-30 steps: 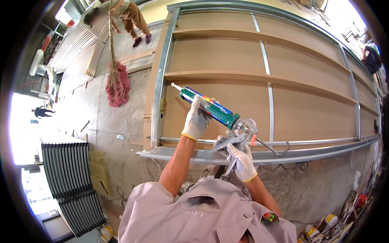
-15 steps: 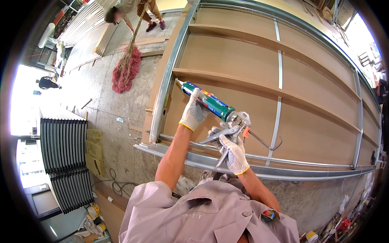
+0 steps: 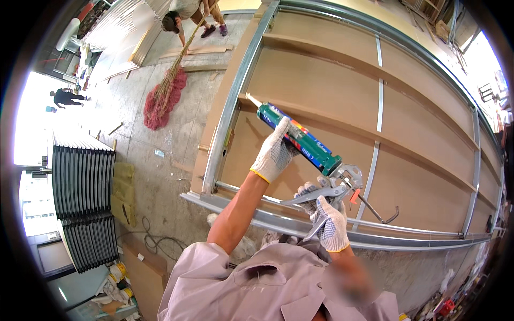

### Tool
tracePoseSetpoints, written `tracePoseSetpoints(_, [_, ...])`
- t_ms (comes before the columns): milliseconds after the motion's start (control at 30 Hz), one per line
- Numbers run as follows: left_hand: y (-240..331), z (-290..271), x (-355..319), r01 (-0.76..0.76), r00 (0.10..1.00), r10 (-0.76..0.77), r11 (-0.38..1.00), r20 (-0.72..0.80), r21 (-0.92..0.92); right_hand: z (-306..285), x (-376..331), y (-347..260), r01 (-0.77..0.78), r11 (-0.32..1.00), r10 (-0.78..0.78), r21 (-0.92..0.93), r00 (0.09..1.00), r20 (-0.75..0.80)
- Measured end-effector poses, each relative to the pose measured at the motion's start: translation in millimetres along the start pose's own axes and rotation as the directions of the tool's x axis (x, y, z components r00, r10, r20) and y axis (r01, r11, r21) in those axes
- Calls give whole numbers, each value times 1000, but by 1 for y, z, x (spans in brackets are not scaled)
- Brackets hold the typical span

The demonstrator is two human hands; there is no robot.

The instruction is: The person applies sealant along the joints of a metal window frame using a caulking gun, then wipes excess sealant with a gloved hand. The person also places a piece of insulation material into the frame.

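I hold a caulking gun [image 3: 349,181] loaded with a green sealant tube [image 3: 310,143], at a slant over the panel frame. My gloved left hand [image 3: 274,154] is wrapped round the tube from below, near its middle. Closed on the gun's handle and trigger is my gloved right hand [image 3: 331,227]. The pale nozzle [image 3: 253,99] points to the far left, by the end of a brown crosspiece [image 3: 321,115] near the metal side rail [image 3: 231,101]. Whether its tip touches anything, I cannot tell. A hooked plunger rod [image 3: 377,213] sticks out behind.
The large metal frame [image 3: 278,218] with brown board panels spreads ahead and right. At the far left a co-worker [image 3: 187,13] bends down beside a broom with red bristles [image 3: 165,99]. A stack of dark-edged panels [image 3: 83,184] stands left, near a cable [image 3: 152,243] on the floor.
The caulking gun and both my hands have shifted right, with the gun's rear end nearer my body. The view has turned slightly. The co-worker's arm reaches down to a board on the floor.
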State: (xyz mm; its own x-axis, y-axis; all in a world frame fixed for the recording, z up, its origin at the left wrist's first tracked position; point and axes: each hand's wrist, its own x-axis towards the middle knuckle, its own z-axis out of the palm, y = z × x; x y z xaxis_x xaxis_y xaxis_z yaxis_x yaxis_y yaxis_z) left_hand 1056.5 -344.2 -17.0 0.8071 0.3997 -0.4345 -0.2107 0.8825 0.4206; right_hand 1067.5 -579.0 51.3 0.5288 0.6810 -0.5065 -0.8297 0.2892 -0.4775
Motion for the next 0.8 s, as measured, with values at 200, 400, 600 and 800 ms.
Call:
tracePoseSetpoints(200, [66, 31, 111, 8, 998, -4, 998, 65, -64, 63, 100, -32, 129, 991, -123, -48, 987, 103])
tracePoseSetpoints(400, [106, 24, 207, 36, 996, -33, 999, -81, 28, 91, 218, -31, 144, 989, -145, 8, 988, 48])
tracePoseSetpoints(600, [120, 4, 258, 105, 992, -100, 992, -83, 66, 99, 263, -28, 143, 989, -143, 30, 990, -13])
tracePoseSetpoints(800, [131, 8, 276, 138, 977, -126, 989, -171, 59, 103, 286, -28, 140, 989, -138, 49, 990, -34])
